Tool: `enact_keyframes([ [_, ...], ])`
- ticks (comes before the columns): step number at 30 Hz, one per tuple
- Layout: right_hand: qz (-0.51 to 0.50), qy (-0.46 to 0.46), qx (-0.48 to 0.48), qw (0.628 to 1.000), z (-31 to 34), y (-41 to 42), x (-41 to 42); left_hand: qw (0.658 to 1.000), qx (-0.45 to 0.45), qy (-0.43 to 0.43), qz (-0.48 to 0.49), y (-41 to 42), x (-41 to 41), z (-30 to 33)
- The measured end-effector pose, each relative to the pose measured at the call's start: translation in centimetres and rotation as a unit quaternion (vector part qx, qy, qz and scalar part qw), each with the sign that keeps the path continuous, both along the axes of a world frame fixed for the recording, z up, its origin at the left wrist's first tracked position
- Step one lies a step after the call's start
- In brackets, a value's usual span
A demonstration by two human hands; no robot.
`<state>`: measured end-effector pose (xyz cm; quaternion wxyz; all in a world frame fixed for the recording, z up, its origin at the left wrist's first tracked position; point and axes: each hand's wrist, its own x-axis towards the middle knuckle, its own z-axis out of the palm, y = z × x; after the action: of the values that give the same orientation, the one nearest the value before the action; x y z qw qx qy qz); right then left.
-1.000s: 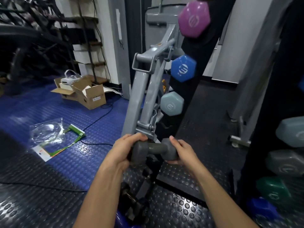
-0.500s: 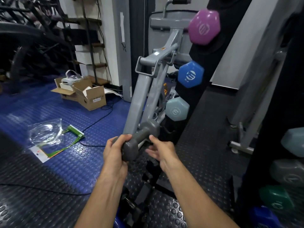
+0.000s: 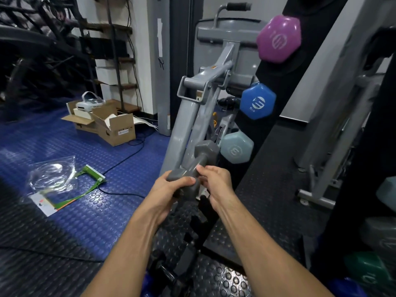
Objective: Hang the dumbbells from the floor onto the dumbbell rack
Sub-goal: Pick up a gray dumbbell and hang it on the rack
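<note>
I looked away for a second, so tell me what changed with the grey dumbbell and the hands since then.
The grey dumbbell swung from lying crosswise to pointing away toward the rack. The left hand kept hold of its near head; the right hand left the other head and now pinches the handle. The purple, blue and pale dumbbells stayed hung.

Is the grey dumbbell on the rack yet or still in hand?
In hand: left hand grips the grey dumbbell's near head, right hand its handle.

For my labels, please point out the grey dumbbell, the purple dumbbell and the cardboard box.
grey dumbbell (image 3: 207, 149): head view, far head.
purple dumbbell (image 3: 278, 38): head view, hexagonal end face.
cardboard box (image 3: 120, 130): head view, front wall.
</note>
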<state>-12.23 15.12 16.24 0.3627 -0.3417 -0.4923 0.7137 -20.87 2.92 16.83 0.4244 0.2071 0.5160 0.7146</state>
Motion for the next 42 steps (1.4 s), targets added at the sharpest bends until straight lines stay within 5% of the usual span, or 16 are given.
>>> enact_keyframes([
  [3,0.01,-0.026,0.037,0.999,0.3,0.6,0.5,0.999,-0.027,0.01,-0.045,0.8,-0.3,0.2],
  [7,0.029,-0.079,0.123,0.989,0.0,1.2,1.8,0.997,0.003,-0.072,0.028,2.2,0.2,-0.1],
  [10,-0.019,-0.273,0.305,0.912,-0.8,1.8,4.0,0.996,0.01,-0.068,0.057,3.2,0.5,-0.5],
  [14,-0.113,-0.372,0.373,0.842,-1.0,1.5,6.7,0.994,0.02,-0.065,0.091,4.6,1.3,-0.9],
  [19,-0.225,-0.336,0.353,0.844,-0.4,2.2,8.6,0.993,0.003,-0.04,0.11,6.2,1.7,-1.4],
  [23,-0.189,-0.298,0.334,0.874,-0.5,3.2,8.6,0.993,0.002,-0.022,0.116,6.5,1.1,-1.3],
  [29,-0.185,-0.294,0.348,0.871,-0.3,3.4,8.0,0.989,0.016,-0.03,0.141,7.1,1.7,-1.0],
  [42,-0.181,-0.277,0.39,0.859,-1.5,4.7,8.0,0.981,-0.032,0.159,0.103,9.8,1.9,-0.8],
])
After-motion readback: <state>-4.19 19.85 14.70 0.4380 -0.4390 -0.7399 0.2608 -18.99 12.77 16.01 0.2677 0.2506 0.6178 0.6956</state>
